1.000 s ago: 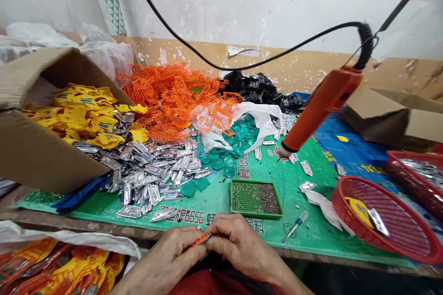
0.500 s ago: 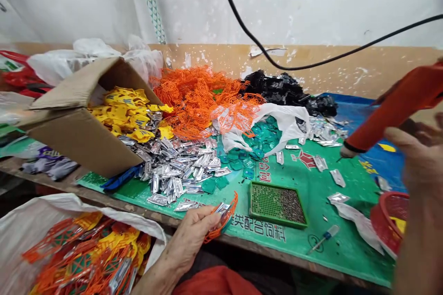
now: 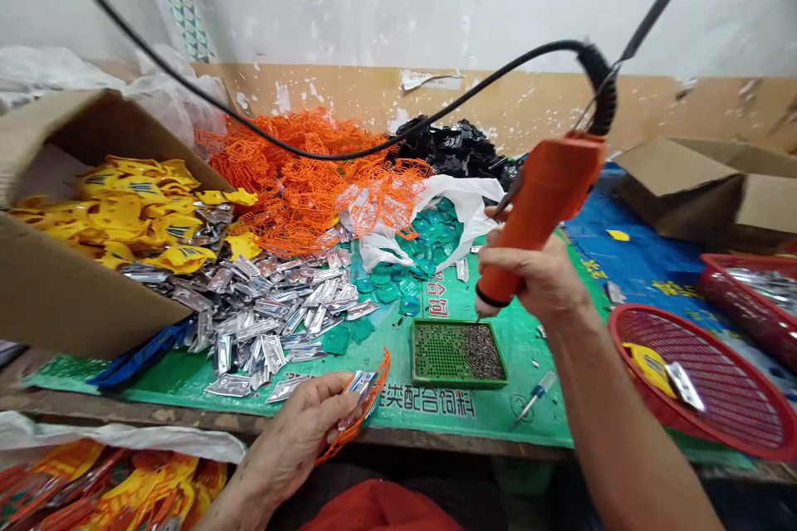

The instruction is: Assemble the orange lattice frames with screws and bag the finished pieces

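Observation:
Near the table's front edge my left hand (image 3: 305, 431) is closed on a small assembly: an orange plastic lattice piece (image 3: 356, 429) with a silver printed plate (image 3: 363, 384) against it. My right hand (image 3: 545, 278) grips an orange electric screwdriver (image 3: 535, 207), tilted with its tip down. That tip hangs above the back edge of a green screw tray (image 3: 429, 377); whether it touches anything there I cannot tell. Small dark screws (image 3: 484, 351) fill the tray's right part, and its left part shows a grid of holes. A loose screwdriver with a blue handle (image 3: 545, 384) lies right of the tray.
Silver plates (image 3: 274, 323), teal pieces (image 3: 387, 292) and orange lattices (image 3: 299, 174) are heaped behind. Yellow pieces spill from a cardboard box (image 3: 93, 290) at left. A red basket (image 3: 703, 382) stands at right. A black cable (image 3: 349, 153) hangs across the view.
My right hand has brought the electric screwdriver from the far right down and left, over the screw tray. The view has turned right. My left hand keeps hold of the orange assembly.

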Demonstrator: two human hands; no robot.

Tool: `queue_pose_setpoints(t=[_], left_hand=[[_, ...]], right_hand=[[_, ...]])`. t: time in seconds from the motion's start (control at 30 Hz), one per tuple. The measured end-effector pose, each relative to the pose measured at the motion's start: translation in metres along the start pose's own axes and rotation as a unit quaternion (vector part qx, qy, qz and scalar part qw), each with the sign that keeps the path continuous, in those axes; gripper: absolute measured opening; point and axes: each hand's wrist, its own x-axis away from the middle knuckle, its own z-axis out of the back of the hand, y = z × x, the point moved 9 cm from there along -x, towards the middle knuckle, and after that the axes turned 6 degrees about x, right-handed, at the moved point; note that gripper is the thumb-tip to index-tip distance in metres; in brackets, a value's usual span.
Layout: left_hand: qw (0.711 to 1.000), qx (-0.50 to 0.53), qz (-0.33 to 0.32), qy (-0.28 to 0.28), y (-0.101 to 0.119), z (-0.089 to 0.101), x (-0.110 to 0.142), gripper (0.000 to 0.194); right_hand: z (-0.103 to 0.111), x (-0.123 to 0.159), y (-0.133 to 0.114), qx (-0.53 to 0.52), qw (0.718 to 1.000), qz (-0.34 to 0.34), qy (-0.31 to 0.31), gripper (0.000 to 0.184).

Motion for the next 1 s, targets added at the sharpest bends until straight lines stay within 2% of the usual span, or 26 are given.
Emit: queue_pose_setpoints(t=[0.13,0.37,0.6,0.77,1.0], left_hand=[[1.0,0.009,0.011,-0.014,0.0,-0.004,0.001,0.033],[0.997,0.08,0.015,-0.009,-0.003,-0.009,0.009,0.03],[0.994,0.111,0.006,0.002,-0.012,-0.008,0.005,0.026],[0.996,0.088,-0.008,0.024,-0.014,-0.007,0.001,0.027],[0.998,0.05,-0.017,0.028,-0.009,-0.012,0.0,0.029]], right_hand=[[-0.019,0.019,0.021,-0.011,1.0,0.002,0.002,0.025],[-0.01,0.028,0.047,-0.011,0.998,0.009,0.061,0.024],[-0.004,0.029,0.055,-0.022,0.996,0.011,0.088,0.025],[-0.003,0.031,0.06,-0.023,0.995,0.002,0.098,0.028],[-0.003,0.031,0.064,-0.023,0.995,-0.001,0.101,0.028]])
